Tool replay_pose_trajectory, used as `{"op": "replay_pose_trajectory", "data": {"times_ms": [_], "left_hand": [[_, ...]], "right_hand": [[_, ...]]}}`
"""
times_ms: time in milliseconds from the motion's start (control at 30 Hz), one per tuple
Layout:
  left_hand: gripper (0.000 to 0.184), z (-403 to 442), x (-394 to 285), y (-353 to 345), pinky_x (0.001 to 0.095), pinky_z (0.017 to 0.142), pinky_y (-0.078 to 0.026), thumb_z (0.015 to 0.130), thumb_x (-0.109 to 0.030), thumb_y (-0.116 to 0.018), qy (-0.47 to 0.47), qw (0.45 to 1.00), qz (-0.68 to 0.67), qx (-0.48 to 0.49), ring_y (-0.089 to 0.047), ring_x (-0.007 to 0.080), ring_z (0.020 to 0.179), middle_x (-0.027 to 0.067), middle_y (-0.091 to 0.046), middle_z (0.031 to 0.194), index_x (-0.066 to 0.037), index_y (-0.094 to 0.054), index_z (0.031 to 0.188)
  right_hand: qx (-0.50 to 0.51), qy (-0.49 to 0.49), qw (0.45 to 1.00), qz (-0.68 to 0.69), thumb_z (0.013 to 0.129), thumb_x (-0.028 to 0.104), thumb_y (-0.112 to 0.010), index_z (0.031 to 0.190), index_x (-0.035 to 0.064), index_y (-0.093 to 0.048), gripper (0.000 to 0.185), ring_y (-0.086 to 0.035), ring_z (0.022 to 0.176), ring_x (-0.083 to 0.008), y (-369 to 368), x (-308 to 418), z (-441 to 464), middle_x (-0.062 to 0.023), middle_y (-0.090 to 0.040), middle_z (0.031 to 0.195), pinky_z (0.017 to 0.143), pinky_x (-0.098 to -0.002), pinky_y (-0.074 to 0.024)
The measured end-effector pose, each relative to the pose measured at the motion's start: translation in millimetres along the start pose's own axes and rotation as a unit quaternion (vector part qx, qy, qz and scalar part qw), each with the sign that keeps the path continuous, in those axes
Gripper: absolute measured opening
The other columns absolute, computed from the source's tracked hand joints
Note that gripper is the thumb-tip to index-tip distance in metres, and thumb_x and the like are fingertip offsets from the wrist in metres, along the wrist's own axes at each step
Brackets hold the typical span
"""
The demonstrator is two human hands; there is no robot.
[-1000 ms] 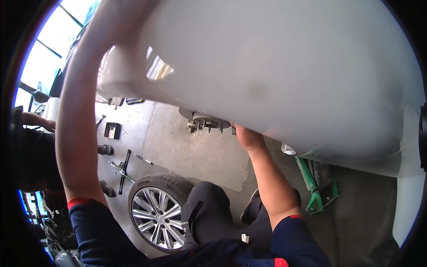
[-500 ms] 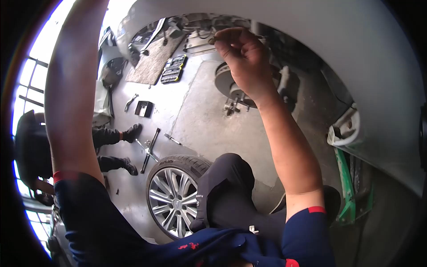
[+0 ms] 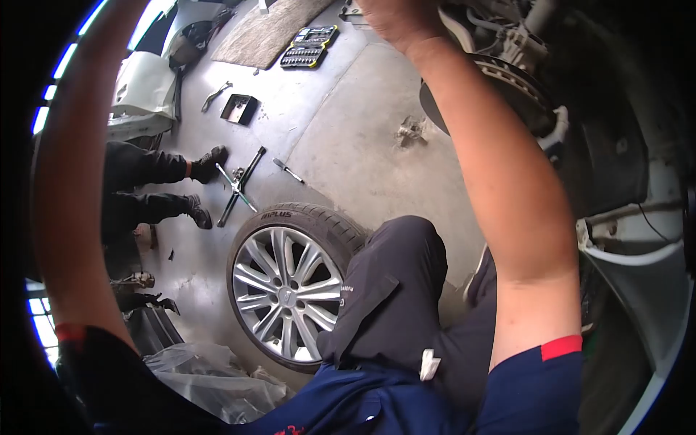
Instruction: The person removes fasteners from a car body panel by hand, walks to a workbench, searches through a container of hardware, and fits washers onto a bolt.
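My right hand (image 3: 399, 20) is raised at the top edge, partly cut off, and its fingers are out of the picture. That arm passes in front of the brake disc (image 3: 511, 87) in the wheel arch. My left arm reaches up along the left side, with the hand beyond the top edge. Beside my bent knee, a wheel with a silver rim (image 3: 288, 297) lies on the floor.
A cross wrench (image 3: 239, 187), a thin tool (image 3: 288, 171), a black box (image 3: 239, 109) and an open socket set (image 3: 309, 48) lie on the floor. Another person's legs (image 3: 152, 163) are at left. Clear plastic sheeting (image 3: 214, 380) lies at lower left.
The view has moved in under the car body, showing more of the brake disc. My right hand has come out from behind the panel and risen to the top edge.
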State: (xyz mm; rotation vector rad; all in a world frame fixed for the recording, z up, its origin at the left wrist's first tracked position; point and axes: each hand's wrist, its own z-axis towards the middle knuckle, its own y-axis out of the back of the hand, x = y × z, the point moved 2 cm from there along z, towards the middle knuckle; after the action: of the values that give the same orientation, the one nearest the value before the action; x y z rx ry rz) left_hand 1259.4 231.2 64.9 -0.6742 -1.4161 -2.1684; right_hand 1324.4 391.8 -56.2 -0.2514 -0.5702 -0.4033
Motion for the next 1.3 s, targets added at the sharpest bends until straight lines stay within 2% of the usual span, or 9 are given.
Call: {"op": "replay_pose_trajectory", "data": {"times_ms": [100,233,400,533,667,733,833,1000,1300], "left_hand": [[0.018,-105.6,-15.8,-56.8,0.0604,0.093,-0.048,0.105,-0.013,-0.053,0.094,0.991,-0.038,0.085,-0.063,0.047,0.107,0.0263,-0.068,0.106,0.002,-0.064,0.104],[0.022,-282.0,-92.9,-133.7,0.0615,0.095,-0.048,0.107,-0.015,-0.052,0.308,0.925,-0.108,0.195,-0.062,0.0474,0.11,0.0264,-0.068,0.106,0.002,-0.065,0.102],[0.032,-435.7,-234.9,-158.9,0.059,0.101,-0.049,0.11,-0.025,-0.051,0.637,0.725,-0.174,0.196,-0.062,0.048,0.117,0.0261,-0.069,0.114,0.001,-0.07,0.109],[0.041,-536.1,-268.4,-178.6,0.0563,0.105,-0.049,0.112,-0.034,-0.049,0.685,0.663,-0.18,0.244,-0.06,0.0482,0.121,0.0277,-0.067,0.121,0.001,-0.07,0.119],[0.045,-620.7,-330.2,-215.4,0.0559,0.105,-0.049,0.113,-0.036,-0.045,0.724,0.611,-0.207,0.246,-0.061,0.0489,0.118,0.0273,-0.068,0.116,0.002,-0.068,0.12],[0.041,-610.9,-365.0,-220.5,0.055,0.103,-0.049,0.113,-0.033,-0.048,0.755,0.539,-0.231,0.294,-0.062,0.0477,0.115,0.0256,-0.068,0.115,0.001,-0.068,0.119],[0.03,-538.9,-345.1,-190.1,0.0524,0.101,-0.05,0.11,-0.025,-0.055,0.673,0.66,-0.24,0.231,-0.063,0.0453,0.111,0.0236,-0.066,0.111,0.002,-0.067,0.113],[0.029,-559.5,-343.1,-197.4,0.0501,0.095,-0.047,0.111,-0.023,-0.051,0.721,0.624,-0.261,0.147,-0.058,0.0445,0.105,0.0228,-0.061,0.105,0.004,-0.06,0.106],[0.032,-593.6,-363.5,-218.2,0.0463,0.095,-0.045,0.115,-0.025,-0.044,0.737,0.591,-0.291,0.149,-0.056,0.0405,0.102,0.0204,-0.055,0.1,0.003,-0.054,0.103]], "right_hand": [[0.013,-0.059,0.995,0.077,0.098,0.009,-0.083,0.107,0.0079,-0.082,0.009,-0.075,0.092,-0.0149,-0.4,-1.0,-7.7,-0.0062,-0.082,0.102,0.083,-0.0309,-0.0601],[0.015,0.04,0.996,-0.079,0.1,0.01,-0.083,0.106,0.01,-0.078,0.007,-0.07,0.082,-0.0098,-2.1,-9.5,2.2,-0.0013,-0.079,0.095,0.073,-0.0271,-0.0568],[0.081,-0.027,0.996,-0.041,0.103,0.009,-0.079,0.106,0.0069,-0.073,0.007,-0.067,0.074,-0.0081,-31.7,-16.6,19.2,-0.0006,-0.077,0.093,0.067,-0.0254,-0.0552],[0.105,0.163,0.976,-0.1,0.1,0.015,-0.084,0.108,0.0041,-0.078,0.015,-0.062,0.076,-0.0041,-41.5,-47.0,37.9,-0.0005,-0.079,0.096,0.069,-0.0245,-0.0515],[0.126,0.134,0.96,-0.209,0.101,0.014,-0.082,0.106,0.0005,-0.079,0.015,-0.062,0.077,-0.0095,-39.5,-28.6,41.0,-0.0032,-0.075,0.096,0.069,-0.0274,-0.0505],[0.146,0.148,0.956,-0.209,0.103,0.014,-0.08,0.106,-0.0012,-0.079,0.015,-0.058,0.073,-0.0089,-43.2,-24.4,41.4,-0.0029,-0.074,0.094,0.065,-0.0265,-0.0459],[0.157,0.166,0.953,-0.198,0.105,0.011,-0.077,0.108,-0.0026,-0.079,0.014,-0.049,0.061,-0.0047,-45.7,-25.6,41.2,-0.0023,-0.075,0.09,0.053,-0.0226,-0.0349],[0.162,0.071,0.968,-0.18,0.104,0.01,-0.078,0.115,-0.0008,-0.077,0.015,-0.05,0.064,-0.0039,-53.1,-15.1,36.6,-0.0065,-0.081,0.104,0.052,-0.0226,-0.0324],[0.152,0.122,0.952,-0.237,0.104,0.009,-0.079,0.121,-0.0014,-0.075,0.021,-0.052,0.066,-0.0035,-58.3,-7.6,43.9,-0.0089,-0.081,0.107,0.052,-0.0229,-0.0321]]}}
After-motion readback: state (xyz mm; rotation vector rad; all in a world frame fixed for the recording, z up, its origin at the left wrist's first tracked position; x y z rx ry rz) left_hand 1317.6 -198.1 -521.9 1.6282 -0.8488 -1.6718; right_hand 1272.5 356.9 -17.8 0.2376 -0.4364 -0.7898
